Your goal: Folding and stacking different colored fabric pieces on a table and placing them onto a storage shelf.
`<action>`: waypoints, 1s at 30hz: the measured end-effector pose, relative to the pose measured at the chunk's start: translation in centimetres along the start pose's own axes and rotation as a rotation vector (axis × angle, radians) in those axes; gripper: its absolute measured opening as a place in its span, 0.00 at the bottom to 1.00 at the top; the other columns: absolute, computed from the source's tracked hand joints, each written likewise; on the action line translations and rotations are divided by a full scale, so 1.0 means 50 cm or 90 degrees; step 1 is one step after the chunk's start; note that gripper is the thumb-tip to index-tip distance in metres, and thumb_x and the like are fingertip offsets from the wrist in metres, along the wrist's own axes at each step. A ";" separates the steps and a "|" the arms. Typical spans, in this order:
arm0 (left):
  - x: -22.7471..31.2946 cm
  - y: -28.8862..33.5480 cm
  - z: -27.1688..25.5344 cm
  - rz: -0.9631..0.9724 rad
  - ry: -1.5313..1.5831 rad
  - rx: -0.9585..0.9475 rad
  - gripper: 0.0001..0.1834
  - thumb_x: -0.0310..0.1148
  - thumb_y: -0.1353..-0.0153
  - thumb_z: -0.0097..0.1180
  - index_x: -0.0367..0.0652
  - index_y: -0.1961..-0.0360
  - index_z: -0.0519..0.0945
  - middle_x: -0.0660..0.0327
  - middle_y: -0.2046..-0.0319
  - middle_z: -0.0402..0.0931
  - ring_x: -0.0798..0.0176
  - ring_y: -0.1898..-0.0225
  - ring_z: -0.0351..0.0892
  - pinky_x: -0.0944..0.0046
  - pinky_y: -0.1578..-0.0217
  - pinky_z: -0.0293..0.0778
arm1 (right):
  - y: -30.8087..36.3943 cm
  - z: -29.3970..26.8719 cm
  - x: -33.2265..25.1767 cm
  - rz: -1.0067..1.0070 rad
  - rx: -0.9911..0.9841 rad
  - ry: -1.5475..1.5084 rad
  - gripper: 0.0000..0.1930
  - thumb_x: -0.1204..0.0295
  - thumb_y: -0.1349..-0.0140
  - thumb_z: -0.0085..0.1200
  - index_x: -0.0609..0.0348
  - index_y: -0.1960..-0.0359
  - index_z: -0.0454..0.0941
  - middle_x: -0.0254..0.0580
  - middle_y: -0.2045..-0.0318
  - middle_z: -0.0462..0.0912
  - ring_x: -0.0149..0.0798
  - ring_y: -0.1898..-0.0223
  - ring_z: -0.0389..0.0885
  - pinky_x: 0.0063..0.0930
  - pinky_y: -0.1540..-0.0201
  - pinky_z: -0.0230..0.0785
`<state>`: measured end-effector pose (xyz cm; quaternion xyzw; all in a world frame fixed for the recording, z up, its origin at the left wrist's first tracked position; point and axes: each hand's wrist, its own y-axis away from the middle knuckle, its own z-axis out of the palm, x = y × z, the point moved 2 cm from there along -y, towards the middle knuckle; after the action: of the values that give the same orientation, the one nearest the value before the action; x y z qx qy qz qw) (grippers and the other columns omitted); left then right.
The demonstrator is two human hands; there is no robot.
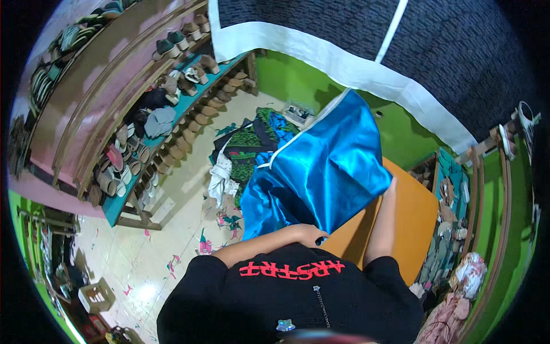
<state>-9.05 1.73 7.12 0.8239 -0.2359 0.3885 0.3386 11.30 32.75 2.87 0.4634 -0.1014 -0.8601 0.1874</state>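
A large piece of shiny blue satin fabric point(329, 166) with a white edge spreads out in front of me, standing up in a peak at its far side and falling in folds at its left. My left hand point(309, 234) reaches across my front and is closed on the near edge of the fabric. At the fabric's right corner, my right hand point(391, 188) grips the edge, its fingers partly hidden by the cloth. Beneath the fabric's right part lies an orange tabletop point(409, 229).
Patterned and white cloths point(246, 146) lie heaped beyond the fabric. Fabric scraps point(205, 243) litter the tiled floor. A long shoe rack point(166, 129) curves along the left; shelves with shoes point(450, 229) stand at the right. A plastic crate point(96, 295) sits lower left.
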 end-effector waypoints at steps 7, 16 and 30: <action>0.006 0.058 -0.130 0.113 0.176 0.388 0.29 0.44 0.54 0.57 0.43 0.51 0.67 0.52 0.59 0.71 0.58 0.57 0.71 0.62 0.55 0.65 | 0.181 -0.128 0.108 0.041 0.027 -0.068 0.27 0.53 0.43 0.30 0.64 0.55 0.68 0.53 0.58 0.73 0.50 0.57 0.72 0.44 0.51 0.63; -0.211 0.125 0.056 -0.289 0.085 0.283 0.59 0.58 0.66 0.61 0.63 0.39 0.34 0.34 0.42 0.36 0.33 0.42 0.44 0.48 0.44 0.49 | 0.295 -0.126 0.231 0.112 0.031 -0.147 0.28 0.52 0.43 0.30 0.64 0.55 0.68 0.53 0.58 0.73 0.50 0.57 0.72 0.45 0.50 0.63; -0.122 0.212 0.370 -0.157 0.079 0.136 0.63 0.44 0.57 0.60 0.37 0.46 0.15 0.32 0.68 0.70 0.37 0.66 0.72 0.53 0.61 0.67 | 0.629 -0.127 0.277 -0.046 0.120 -0.104 0.12 0.59 0.45 0.47 0.53 0.70 0.68 0.44 0.70 0.76 0.42 0.68 0.76 0.38 0.64 0.71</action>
<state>-10.66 -18.20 -2.44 0.8525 -0.0690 0.4169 0.3078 16.85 -1.64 -0.20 0.4105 -0.1799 -0.8879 0.1033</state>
